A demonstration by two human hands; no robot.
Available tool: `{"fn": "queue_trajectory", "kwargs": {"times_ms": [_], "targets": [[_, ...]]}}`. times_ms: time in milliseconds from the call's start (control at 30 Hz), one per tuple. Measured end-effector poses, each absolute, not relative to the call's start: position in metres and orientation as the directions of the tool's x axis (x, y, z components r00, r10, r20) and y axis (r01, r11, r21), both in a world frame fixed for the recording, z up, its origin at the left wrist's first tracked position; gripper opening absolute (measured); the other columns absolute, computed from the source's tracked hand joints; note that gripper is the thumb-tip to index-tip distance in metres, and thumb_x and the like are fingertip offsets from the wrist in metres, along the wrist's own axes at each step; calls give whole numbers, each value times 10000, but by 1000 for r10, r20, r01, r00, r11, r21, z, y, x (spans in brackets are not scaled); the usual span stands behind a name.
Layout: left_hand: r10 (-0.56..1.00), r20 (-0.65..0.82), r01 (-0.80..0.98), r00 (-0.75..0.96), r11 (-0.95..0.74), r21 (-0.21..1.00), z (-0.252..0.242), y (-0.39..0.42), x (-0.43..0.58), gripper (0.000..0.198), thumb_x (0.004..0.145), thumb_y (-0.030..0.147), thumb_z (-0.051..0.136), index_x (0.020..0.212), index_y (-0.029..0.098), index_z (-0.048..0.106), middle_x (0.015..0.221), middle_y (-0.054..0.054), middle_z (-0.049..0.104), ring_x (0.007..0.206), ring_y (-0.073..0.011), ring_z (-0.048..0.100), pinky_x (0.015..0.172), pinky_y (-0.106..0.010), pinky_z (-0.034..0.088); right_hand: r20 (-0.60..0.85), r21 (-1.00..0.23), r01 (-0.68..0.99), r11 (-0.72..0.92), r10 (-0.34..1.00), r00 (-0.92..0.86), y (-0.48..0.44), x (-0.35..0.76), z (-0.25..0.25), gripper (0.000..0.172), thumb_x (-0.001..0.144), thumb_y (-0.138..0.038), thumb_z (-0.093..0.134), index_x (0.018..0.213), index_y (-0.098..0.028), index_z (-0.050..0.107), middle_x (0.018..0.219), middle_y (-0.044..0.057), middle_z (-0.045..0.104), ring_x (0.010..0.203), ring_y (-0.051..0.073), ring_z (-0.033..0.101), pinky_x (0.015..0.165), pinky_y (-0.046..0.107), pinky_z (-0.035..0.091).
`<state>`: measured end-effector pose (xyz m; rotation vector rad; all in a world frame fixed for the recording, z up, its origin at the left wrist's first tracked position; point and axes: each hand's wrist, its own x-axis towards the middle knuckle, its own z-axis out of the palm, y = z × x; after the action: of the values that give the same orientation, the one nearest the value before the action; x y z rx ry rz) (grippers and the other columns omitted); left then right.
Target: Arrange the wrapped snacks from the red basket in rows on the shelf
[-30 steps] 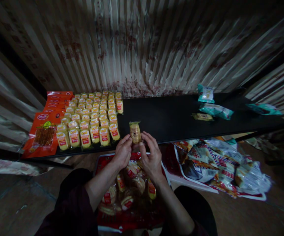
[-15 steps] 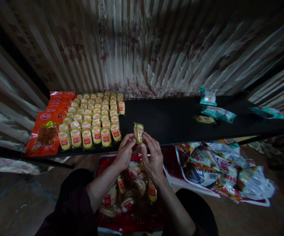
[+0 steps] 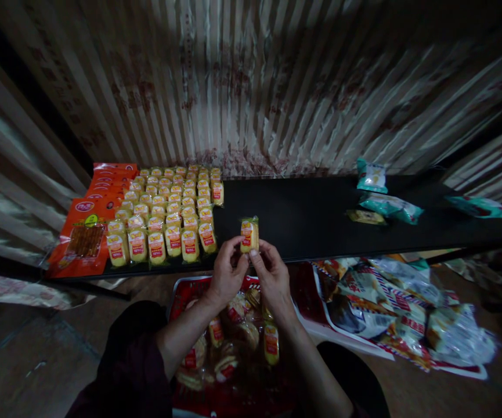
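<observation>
Between my two hands, just off the front edge of the black shelf (image 3: pixel 285 220), a small wrapped snack cake (image 3: pixel 249 234) stands upright, its red and orange label towards me. My left hand (image 3: pixel 230 273) pinches its left side, and my right hand (image 3: pixel 271 274) grips its lower right with thumb and fingers. Left of them, rows of the same wrapped cakes (image 3: pixel 173 238) stand packed on the shelf. Below my forearms is a red basket (image 3: pixel 179 296) holding more loose wrapped cakes (image 3: pixel 271 342), partly hidden by my arms.
Orange snack packets (image 3: pixel 83 235) overlap at the shelf's left end. Green and white packets (image 3: pixel 392 207) and a yellowish packet (image 3: pixel 366 217) lie on the right. A second basket (image 3: pixel 327 310) on the floor is heaped with snack bags (image 3: pixel 401 307). Striped curtain (image 3: pixel 242 87) hangs behind.
The snack cake has been turned in my hands: its plainer side faced me before, and now its red and orange label does. Both hands stay near the same spot.
</observation>
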<state>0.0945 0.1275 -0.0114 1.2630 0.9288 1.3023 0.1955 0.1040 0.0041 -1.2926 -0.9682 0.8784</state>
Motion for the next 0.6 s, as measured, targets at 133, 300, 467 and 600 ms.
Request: {"fn": "queue_trajectory", "kwargs": {"times_ms": [133, 300, 467, 600], "targets": [[960, 275, 14, 55, -276, 961, -14, 130, 92, 336, 824, 184, 555, 1155, 226, 591, 1136, -77, 593, 1007, -191, 567, 859, -317, 488, 81, -997, 28, 76, 931, 357, 111, 196, 2, 354, 788, -447, 645, 1044, -202, 636, 1057, 67, 690, 962, 215, 646, 898, 392, 520], [923, 380, 168, 55, -384, 908, -8, 135, 91, 374, 830, 127, 494, 1162, 253, 613, 1158, -77, 569, 1113, -207, 526, 983, -372, 445, 111, -993, 71, 92, 933, 343, 122, 199, -5, 422, 781, -421, 636, 1143, -210, 589, 1024, 66, 702, 907, 203, 664, 856, 375, 533], [909, 403, 307, 104, -415, 857, -8, 139, 93, 467, 825, 83, 428, 1252, 219, 561, 1260, -107, 509, 1201, -217, 490, 1071, -406, 390, 128, -989, 117, 94, 935, 332, 139, 202, -10, 411, 773, -384, 624, 1139, -200, 588, 1008, 67, 707, 910, 203, 666, 862, 378, 522], [927, 363, 322, 93, -373, 870, -9, 143, 95, 507, 808, 80, 443, 1286, 216, 540, 1339, -111, 471, 1263, -241, 450, 1110, -434, 355, 130, -986, 137, 90, 940, 317, 154, 202, -10, 399, 774, -380, 604, 1129, -201, 588, 999, 63, 713, 900, 200, 668, 858, 374, 518]]}}
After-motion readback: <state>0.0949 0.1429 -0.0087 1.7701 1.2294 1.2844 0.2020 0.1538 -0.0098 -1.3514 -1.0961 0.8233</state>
